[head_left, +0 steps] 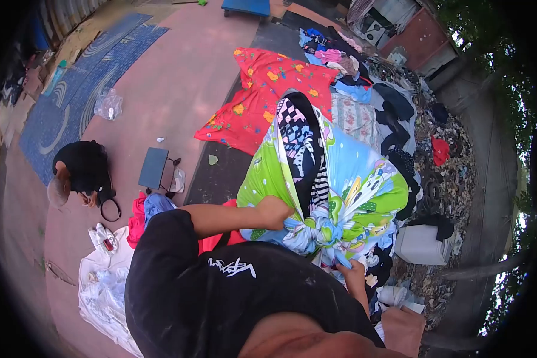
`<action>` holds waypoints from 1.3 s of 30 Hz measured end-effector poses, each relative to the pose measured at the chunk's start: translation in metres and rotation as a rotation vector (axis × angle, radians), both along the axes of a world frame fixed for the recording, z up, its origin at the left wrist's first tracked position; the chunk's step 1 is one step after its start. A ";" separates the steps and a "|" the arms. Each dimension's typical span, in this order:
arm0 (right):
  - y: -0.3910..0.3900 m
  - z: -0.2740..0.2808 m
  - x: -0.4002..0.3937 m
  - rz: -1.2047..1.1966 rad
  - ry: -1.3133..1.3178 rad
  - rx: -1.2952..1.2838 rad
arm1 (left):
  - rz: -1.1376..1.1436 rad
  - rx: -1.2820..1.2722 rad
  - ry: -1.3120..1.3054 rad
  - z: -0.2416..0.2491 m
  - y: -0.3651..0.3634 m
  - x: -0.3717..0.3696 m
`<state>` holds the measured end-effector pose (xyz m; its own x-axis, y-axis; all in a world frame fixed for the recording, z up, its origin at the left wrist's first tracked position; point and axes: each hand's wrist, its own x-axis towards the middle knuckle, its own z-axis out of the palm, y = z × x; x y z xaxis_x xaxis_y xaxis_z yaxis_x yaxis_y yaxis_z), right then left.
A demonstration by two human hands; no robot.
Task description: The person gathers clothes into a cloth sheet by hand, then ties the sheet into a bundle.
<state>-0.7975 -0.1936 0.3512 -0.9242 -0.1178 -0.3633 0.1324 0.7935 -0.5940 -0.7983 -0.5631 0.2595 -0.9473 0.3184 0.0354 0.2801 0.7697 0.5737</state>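
A bulging bundle wrapped in green and blue patterned cloth (pixel 364 161) lies in front of my chest, knotted on the near side. Patterned dark clothes (pixel 301 143) show through its open gap. My left hand (pixel 274 212) is closed on the cloth just left of the knot (pixel 323 230). Lower right of the knot, my right hand (pixel 353 273) grips a light-blue end of the cloth, its fingers partly hidden.
Beyond the bundle lies a red floral cloth (pixel 268 89). Piled clothes (pixel 346 65) and a white box (pixel 423 244) are on the right. At left are a crouching person (pixel 82 170), a small stool (pixel 153 168), a blue mat (pixel 71 107) and white cloth (pixel 104 292).
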 end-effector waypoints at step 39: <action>-0.700 -0.160 -1.055 0.099 0.041 0.098 | 0.070 -0.053 -0.061 -0.119 -0.714 -1.030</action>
<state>-1.8527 -0.8936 0.1914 -0.9242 -0.1748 -0.3397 0.0279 0.8559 -0.5163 -1.8278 -1.2768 0.1407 -0.9673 0.2508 -0.0379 0.1901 0.8157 0.5463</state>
